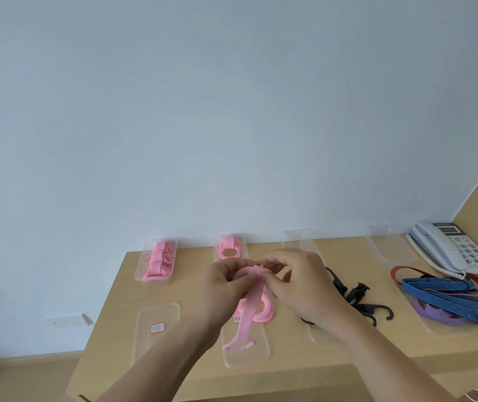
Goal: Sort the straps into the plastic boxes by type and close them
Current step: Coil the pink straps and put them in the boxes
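Above the middle of the wooden table point(115, 288), my left hand point(226, 288) and my right hand point(295, 282) both pinch a pink strap point(250, 309). Its upper part is coiled between my fingers and its tail hangs down to a clear lid point(246, 355). A rolled pink strap point(265, 310) lies under my hands. At the back left, a clear box point(156, 261) holds several rolled pink straps. Beside it a second box point(230, 248) holds one pink roll. Black hooked straps point(356, 297) lie to the right of my hands.
A clear lid with a red label point(156, 329) lies front left. Two empty clear boxes point(298, 242) point(388, 245) stand at the back. Blue striped, purple and red elastic straps point(449, 300) lie on a lid at the right. A white telephone point(452, 248) sits back right.
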